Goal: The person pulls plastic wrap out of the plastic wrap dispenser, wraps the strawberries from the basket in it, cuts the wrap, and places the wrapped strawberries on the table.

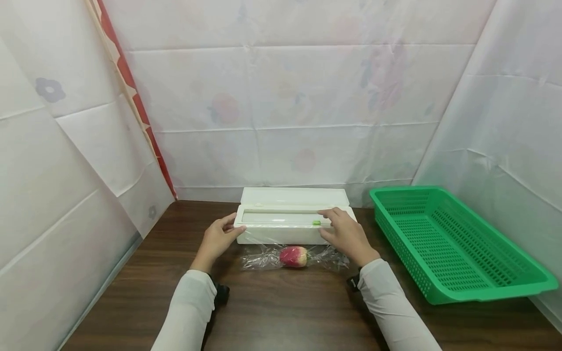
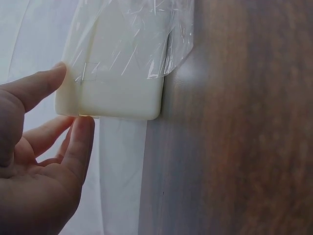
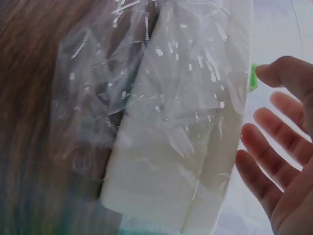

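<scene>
A white cling film dispenser (image 1: 281, 236) stands on the table with its lid (image 1: 294, 196) tilted up at the back. A green slide cutter (image 1: 316, 223) sits toward the right of its top. My left hand (image 1: 220, 238) grips the dispenser's left end between thumb and fingers. Over the right end hovers my right hand (image 1: 347, 234), fingers loosely bent and spread, its thumb tip beside the green cutter in the right wrist view. Clear cling film (image 3: 176, 93) hangs down the dispenser's front. Before it lies a red and yellow fruit (image 1: 293, 256), with crumpled film (image 1: 262, 258) around it.
A green perforated plastic basket (image 1: 432, 295) stands to the right on the dark wood table (image 1: 281, 312). White patterned sheeting (image 1: 281, 97) encloses the back and both sides. A black band (image 1: 353, 282) circles the right wrist.
</scene>
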